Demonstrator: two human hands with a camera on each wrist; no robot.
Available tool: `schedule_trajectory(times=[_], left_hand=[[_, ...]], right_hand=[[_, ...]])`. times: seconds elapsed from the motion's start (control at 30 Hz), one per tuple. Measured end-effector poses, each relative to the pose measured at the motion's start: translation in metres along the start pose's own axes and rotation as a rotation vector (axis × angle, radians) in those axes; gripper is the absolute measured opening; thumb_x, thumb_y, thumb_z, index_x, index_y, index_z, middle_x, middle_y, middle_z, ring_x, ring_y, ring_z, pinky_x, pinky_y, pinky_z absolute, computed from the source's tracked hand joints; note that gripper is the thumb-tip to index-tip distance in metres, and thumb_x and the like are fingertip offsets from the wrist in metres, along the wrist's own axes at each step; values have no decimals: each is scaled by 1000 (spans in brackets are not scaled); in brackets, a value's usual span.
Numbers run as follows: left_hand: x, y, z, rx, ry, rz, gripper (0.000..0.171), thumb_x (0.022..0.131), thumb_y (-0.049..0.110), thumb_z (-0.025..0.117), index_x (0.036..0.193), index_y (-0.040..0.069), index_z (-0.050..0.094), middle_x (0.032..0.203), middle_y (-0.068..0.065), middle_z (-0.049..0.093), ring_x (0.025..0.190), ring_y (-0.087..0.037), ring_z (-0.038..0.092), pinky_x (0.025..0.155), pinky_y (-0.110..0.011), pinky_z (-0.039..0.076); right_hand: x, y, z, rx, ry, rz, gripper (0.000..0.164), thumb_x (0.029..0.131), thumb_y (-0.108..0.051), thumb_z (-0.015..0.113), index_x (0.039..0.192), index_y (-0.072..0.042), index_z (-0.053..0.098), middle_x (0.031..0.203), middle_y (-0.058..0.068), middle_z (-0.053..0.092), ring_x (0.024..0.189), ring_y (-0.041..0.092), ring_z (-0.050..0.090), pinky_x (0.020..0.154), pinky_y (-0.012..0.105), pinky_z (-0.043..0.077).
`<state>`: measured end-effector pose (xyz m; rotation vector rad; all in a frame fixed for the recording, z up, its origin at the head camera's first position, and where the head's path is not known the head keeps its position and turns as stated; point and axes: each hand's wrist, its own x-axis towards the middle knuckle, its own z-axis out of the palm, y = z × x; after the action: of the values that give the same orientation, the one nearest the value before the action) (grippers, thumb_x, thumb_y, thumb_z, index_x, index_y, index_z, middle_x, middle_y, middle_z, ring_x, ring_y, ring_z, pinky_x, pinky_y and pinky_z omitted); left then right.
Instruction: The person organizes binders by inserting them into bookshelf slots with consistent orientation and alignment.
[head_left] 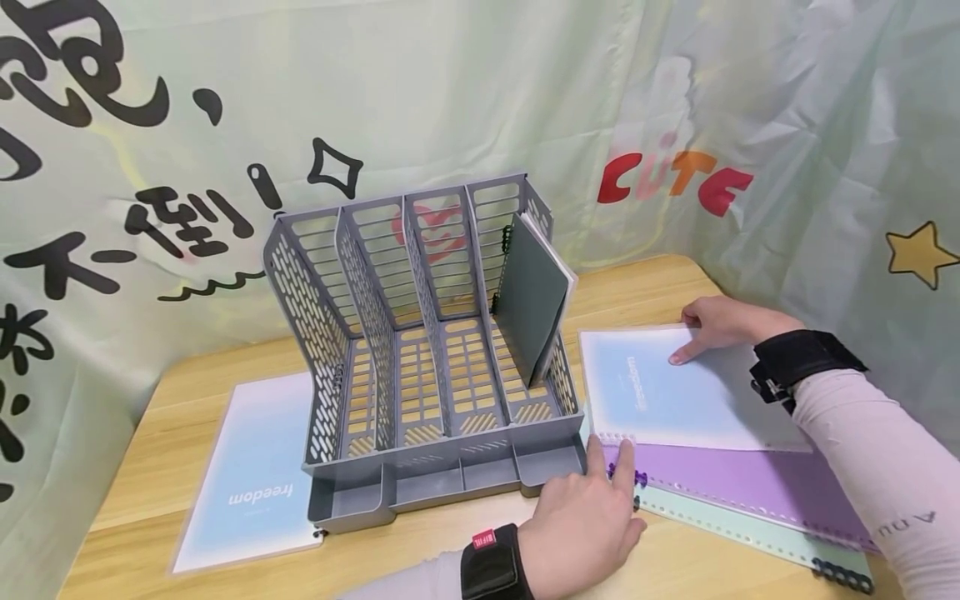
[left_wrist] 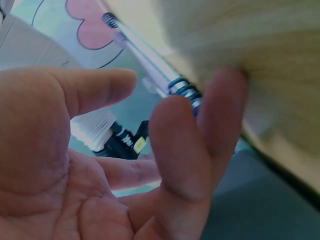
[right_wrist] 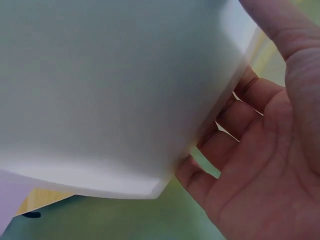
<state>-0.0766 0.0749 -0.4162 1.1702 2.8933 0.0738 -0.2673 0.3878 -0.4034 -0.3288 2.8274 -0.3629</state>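
Note:
A blue-and-white notebook marked "freedom" lies on a purple notebook and a pale green notebook, right of the grey desktop file rack. My right hand holds its far edge, thumb on the cover; in the right wrist view the fingers of this hand are behind the edge of the sheet-like cover. With index and middle fingers extended, my left hand reaches the notebook's near-left binding corner. Inside the rack's rightmost compartment a dark green notebook leans upright.
Another blue-and-white notebook lies left of the rack on the wooden table. Small open trays run along the rack's front. A printed curtain hangs behind the table.

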Motion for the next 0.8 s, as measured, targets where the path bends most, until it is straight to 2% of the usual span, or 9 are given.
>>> schedule_trajectory(times=[0.2, 0.4, 0.5, 0.63, 0.73, 0.8], left_hand=[[-7, -3, -12, -17, 43, 26, 75, 90, 57, 55, 150, 15, 38, 134, -13, 51, 45, -9, 54, 33, -23, 32], [-16, -9, -19, -21, 96, 72, 68, 91, 57, 53, 146, 18, 42, 120, -3, 56, 50, -7, 54, 36, -23, 33], [-21, -15, -24, -41, 125, 98, 63, 93, 55, 53, 143, 18, 45, 113, 0, 58, 52, -7, 54, 37, -22, 34], [-28, -25, -32, -76, 173, 100, 58, 93, 52, 54, 140, 19, 48, 103, 3, 59, 51, -6, 51, 35, -19, 31], [-34, -35, -38, -112, 213, 89, 55, 93, 49, 56, 138, 18, 51, 98, 4, 59, 52, -6, 50, 35, -18, 29], [-38, -43, -41, -130, 248, 78, 53, 93, 47, 57, 136, 18, 53, 98, 4, 60, 52, -7, 51, 36, -19, 32]], right_hand=[[-5, 6, -2, -7, 23, 34, 62, 66, -60, 77, 80, -5, 52, 68, 1, 32, 66, 18, 40, 59, 33, 30], [-8, 10, -5, -16, 26, 56, 73, 68, -64, 74, 93, 2, 57, 76, 5, 44, 71, 22, 46, 61, 37, 35], [-9, 12, -6, -14, 36, 60, 76, 69, -64, 72, 96, 5, 56, 78, 7, 46, 73, 23, 47, 62, 38, 36], [-11, 14, -7, -8, 56, 73, 81, 71, -65, 71, 102, 9, 57, 85, 12, 53, 75, 26, 50, 64, 40, 40], [-12, 17, -7, -7, 73, 79, 81, 72, -66, 69, 100, 8, 57, 84, 13, 56, 74, 26, 51, 63, 40, 40], [-12, 18, -6, -6, 87, 84, 75, 73, -66, 68, 94, 5, 56, 77, 10, 52, 70, 24, 50, 61, 38, 39]])
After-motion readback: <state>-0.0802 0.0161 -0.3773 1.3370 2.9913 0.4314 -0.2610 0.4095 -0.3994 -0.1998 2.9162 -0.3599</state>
